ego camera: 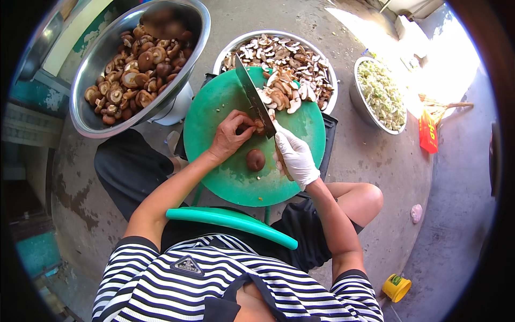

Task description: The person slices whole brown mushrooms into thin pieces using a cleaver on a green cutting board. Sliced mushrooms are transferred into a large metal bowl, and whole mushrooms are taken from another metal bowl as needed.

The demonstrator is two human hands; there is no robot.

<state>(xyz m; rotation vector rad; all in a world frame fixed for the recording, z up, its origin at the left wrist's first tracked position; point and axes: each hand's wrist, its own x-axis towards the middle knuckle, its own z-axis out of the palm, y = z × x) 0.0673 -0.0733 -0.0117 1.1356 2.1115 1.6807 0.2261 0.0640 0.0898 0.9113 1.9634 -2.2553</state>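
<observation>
My left hand [234, 136], bare, pinches a brown mushroom [259, 126] against the round green cutting board [213, 177]. In a white glove, my right hand [297, 156] grips the handle of a cleaver [254, 96]. Its broad blade stands close beside the mushroom, pointing away from me, and hides part of what lies behind it. One whole mushroom [255, 159] rests cap up on the board, just below my left fingers. Sliced mushrooms [285, 90] are heaped on the board's far right side, beyond the blade.
A metal basin [203, 32] of whole mushrooms tilts at the far left, above a white bucket [175, 106]. Behind the board sits a basin [334, 82] of sliced mushrooms. Rightward stand a bowl [356, 94] of chopped pale greens, a red box [427, 132] and a yellow tub [396, 287].
</observation>
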